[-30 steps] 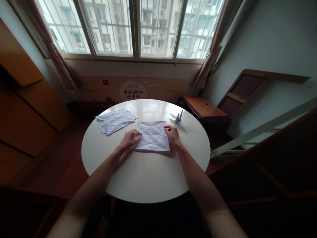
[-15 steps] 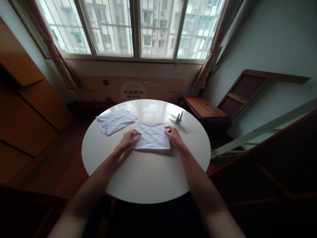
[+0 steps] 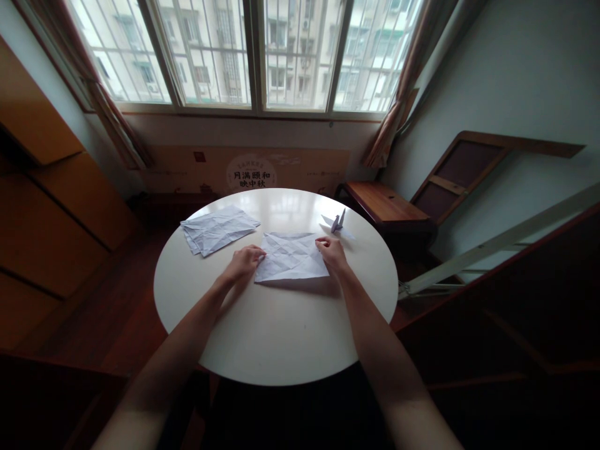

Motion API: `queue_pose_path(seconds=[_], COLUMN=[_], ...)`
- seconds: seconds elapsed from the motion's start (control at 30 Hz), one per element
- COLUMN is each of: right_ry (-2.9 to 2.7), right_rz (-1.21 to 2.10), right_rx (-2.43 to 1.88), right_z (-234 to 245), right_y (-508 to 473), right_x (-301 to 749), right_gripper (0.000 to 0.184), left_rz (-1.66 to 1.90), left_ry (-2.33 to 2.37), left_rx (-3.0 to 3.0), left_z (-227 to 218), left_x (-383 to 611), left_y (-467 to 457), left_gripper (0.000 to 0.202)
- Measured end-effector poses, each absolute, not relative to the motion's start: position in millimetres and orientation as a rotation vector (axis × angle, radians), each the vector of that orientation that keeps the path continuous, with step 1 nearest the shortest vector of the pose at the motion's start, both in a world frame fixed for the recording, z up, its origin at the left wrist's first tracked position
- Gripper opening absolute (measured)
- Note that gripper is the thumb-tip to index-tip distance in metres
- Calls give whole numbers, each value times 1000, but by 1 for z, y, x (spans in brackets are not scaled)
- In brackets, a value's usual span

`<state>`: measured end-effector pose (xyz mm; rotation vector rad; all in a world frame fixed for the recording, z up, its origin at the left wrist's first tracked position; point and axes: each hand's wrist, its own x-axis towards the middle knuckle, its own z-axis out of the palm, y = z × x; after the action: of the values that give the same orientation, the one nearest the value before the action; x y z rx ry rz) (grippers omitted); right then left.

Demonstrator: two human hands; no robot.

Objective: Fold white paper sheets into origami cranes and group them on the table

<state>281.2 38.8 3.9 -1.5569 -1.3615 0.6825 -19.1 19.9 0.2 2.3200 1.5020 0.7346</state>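
Left hand (image 3: 244, 262), right hand (image 3: 334, 255): pinching creased white paper sheet (image 3: 293, 262); I judge folding barely begun, one white paper crane (image 3: 336, 223) done.

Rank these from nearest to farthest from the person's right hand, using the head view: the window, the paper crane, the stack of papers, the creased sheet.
1. Creased sheet: held at its right edge by the right hand.
2. Paper crane: just beyond the hand, on the table.
3. Stack of papers: across the table, far left.
4. Window: behind the table, farthest back.
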Motion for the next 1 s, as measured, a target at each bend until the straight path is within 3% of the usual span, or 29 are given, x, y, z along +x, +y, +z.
queue_pose_path(seconds=[0.2,0.37,0.7,0.9,1.0], right_ry=[-1430,-1232,-974,-1312,-1600], right_rz=[1071,1010,1198,946,678], right_rx=[-1440,-1399,-1311,-1376,-1502], right_z=[9,10,8,0,-8], right_y=[36,42,45,46,46], right_x=[290,296,290,294,298], right_gripper=[24,26,27,40,29], left_rz=[742,701,642,649,657], left_ry=[1496,1504,1577,1527,1537], left_rx=[2305,2319,2339,2359,2347], left_z=[2,-2,2,6,8], left_x=[-19,-21,-15,-16,-16], left_y=[18,21,17,15,14], left_gripper=[25,36,35,31,30])
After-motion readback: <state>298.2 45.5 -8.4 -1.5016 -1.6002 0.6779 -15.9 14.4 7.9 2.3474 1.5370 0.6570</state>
